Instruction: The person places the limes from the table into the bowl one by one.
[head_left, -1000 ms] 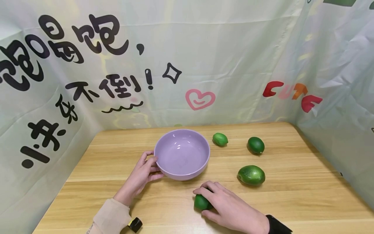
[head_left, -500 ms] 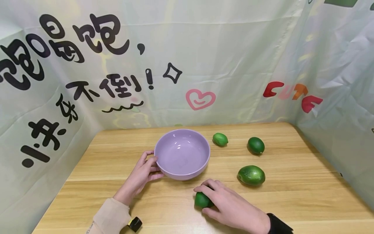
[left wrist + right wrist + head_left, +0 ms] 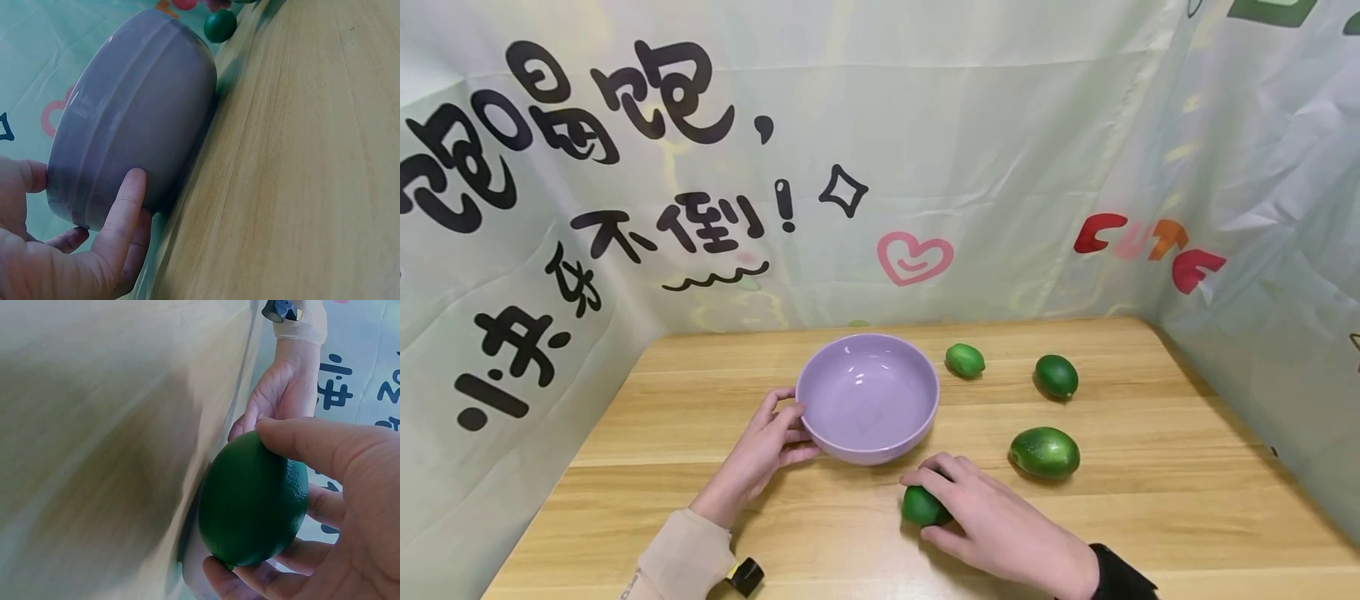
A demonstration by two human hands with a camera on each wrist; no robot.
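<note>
My left hand (image 3: 767, 433) rests against the left side of a glossy purple bowl (image 3: 868, 400), which stands upright on the table. In the left wrist view its relaxed fingers (image 3: 125, 206) touch the bowl's outer wall, with one fingertip by the rim. In front of the bowl, my right hand (image 3: 992, 517) grips a dark green egg-shaped fruit (image 3: 923, 507) from above. The right wrist view shows the thumb on one end of this fruit (image 3: 253, 503) and fingers curled round the other. It is close to the tabletop; whether it touches I cannot tell.
A bright green lime (image 3: 966, 361) lies behind the bowl to the right. Farther right sit another dark green fruit (image 3: 1056, 377) and a larger oblong green fruit (image 3: 1045, 453). The wooden table (image 3: 662, 400) meets a printed cloth backdrop (image 3: 1000, 167) at the back and sides.
My right hand and the gripped dark green fruit have shifted slightly away from me and a little right. The left hand and bowl stay put.
</note>
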